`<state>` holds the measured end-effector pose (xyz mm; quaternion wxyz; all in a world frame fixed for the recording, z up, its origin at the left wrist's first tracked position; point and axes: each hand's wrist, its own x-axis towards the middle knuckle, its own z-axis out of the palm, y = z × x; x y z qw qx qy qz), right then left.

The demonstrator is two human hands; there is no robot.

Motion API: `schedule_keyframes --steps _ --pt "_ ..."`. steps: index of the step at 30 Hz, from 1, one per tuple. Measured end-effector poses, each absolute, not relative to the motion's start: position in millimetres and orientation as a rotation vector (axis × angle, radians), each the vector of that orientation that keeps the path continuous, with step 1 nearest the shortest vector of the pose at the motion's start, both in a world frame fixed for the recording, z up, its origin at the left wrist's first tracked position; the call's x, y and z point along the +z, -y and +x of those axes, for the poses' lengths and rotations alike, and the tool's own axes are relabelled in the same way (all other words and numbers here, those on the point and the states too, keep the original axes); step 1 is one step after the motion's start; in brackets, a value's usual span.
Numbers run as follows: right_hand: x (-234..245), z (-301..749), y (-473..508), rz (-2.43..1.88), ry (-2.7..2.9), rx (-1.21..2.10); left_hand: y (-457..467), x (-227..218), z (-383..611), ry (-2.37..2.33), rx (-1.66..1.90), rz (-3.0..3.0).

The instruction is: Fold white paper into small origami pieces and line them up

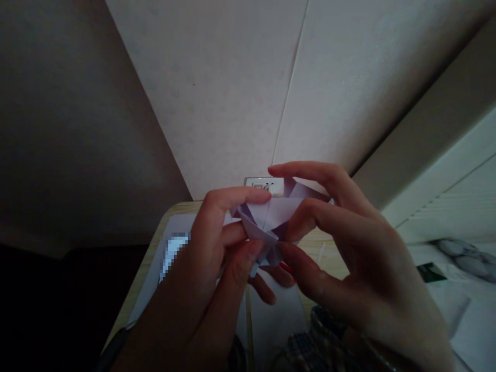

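Both hands hold a folded sheet of pale lilac-white paper point(277, 212) up above the small table. It has several creased flaps and pointed corners, and stands partly open in the middle. My left hand point(220, 258) grips its left side, thumb on the near fold and index finger along the top. With thumb and a bent finger, my right hand point(349, 253) pinches the near right fold, while its raised index finger reaches over the far edge. Fingers hide part of the underside. Something red, too covered to name, shows just beneath the paper.
Behind the hands, a wall socket point(277, 187) sits low on the pale wall point(232, 103). Below is a light wooden table point(178, 208) with white sheets point(277, 305) and a pixelated bright patch point(172, 253). Patterned fabric point(302, 346) lies at the near edge.
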<state>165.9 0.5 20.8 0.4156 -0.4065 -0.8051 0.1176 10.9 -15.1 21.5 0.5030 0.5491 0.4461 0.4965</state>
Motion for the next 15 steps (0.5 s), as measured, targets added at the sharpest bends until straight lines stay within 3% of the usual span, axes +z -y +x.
schedule_keyframes --steps 15 --pt "21.3 166.4 -1.0 -1.001 2.024 0.391 16.5 19.6 14.1 -1.180 1.210 1.487"
